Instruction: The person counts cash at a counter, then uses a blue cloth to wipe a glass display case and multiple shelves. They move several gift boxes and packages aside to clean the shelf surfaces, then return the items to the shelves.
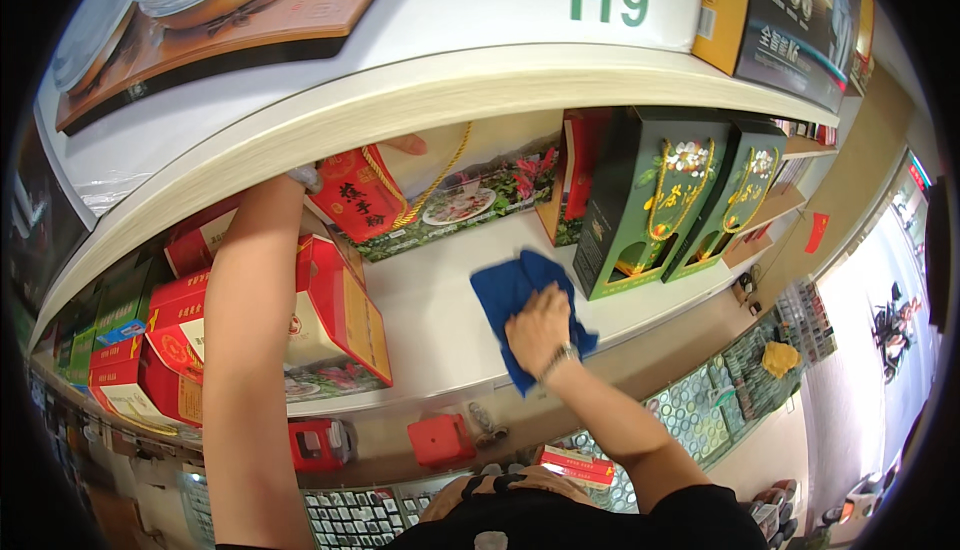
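My right hand [538,329] presses a blue cloth [499,295] down on the white shelf board [424,317], with its fingers bunched on the fabric. A bracelet or watch circles that wrist. My left arm reaches up under the upper shelf's edge, which hides most of my left hand [405,144]; only fingers show, at the top of a gift box with a red panel [360,197] and gold cord. Whether they grip the box cannot be told. Right of the cloth stand two dark green gift boxes [652,205] with gold cord handles.
Red and cream gift boxes [337,325] stand beside my left forearm. The upper shelf's pale edge [480,81] overhangs the board. Below are a red stool [441,439], glass display cases [690,407] and a red-topped box [577,466]. A bright doorway [862,325] opens at right.
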Demonstrator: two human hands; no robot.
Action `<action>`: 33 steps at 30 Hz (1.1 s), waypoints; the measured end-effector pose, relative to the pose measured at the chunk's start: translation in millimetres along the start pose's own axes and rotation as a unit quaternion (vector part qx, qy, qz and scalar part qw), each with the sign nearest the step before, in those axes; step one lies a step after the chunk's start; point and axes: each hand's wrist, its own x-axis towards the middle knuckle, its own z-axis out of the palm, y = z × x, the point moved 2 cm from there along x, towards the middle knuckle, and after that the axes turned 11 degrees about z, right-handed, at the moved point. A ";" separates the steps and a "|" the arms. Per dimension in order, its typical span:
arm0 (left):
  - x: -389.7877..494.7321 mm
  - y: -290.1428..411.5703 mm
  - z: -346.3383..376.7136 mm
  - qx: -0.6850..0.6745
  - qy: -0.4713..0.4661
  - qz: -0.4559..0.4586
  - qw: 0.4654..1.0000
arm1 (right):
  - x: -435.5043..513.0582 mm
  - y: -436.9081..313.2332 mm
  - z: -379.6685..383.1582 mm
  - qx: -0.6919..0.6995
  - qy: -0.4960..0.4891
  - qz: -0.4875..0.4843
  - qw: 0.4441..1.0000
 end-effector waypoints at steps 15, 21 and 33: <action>-8.6 12.4 -2.5 -0.006 -0.006 0.017 1.000 | 154.9 -140.2 19.0 0.318 -0.099 -0.321 0.886; -8.2 14.9 -4.7 -0.003 -0.002 0.020 1.000 | 145.2 -212.0 8.8 0.391 0.003 -0.321 0.862; 15.4 15.5 -0.7 -0.006 0.032 0.048 0.998 | 37.9 -40.3 13.9 0.406 0.031 -0.449 0.796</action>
